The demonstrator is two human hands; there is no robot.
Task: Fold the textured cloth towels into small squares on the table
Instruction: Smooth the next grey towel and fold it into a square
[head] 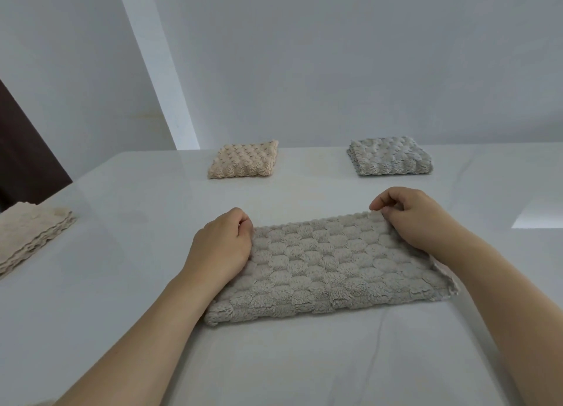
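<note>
Stock for folding sits at your far left: a stack of flat beige textured cloths [32,232], edges wavy, at the table's left margin, well apart from both hands.

Your left hand [221,247] rests on the left end of the grey-beige scalloped plush towel [329,265], fingers curled and pinching its far left corner. The towel lies directly in front of you on the glossy white marble-look table [122,283], already doubled into a long rectangle. Its long axis runs left to right, tilted slightly so that the right end sits farther from you. The thick rounded fold faces you; the free edges face away.

Your right hand [417,220] pinches the far right corner, fingers curled over the edge. Both hands are on the towel, so neither has the shorter reach.

Judgement: the next fold turns on the long axis. Carry one short end across to the other to produce a square. The pile is deep and soft, so expect the layers to slip and the corners to spring open.

Beyond the hands, against the wall, two finished squares lie well apart: a peach bubble-textured folded towel [243,160] on the left, a blue-grey bubble-textured folded towel [390,156] on the right.
</note>
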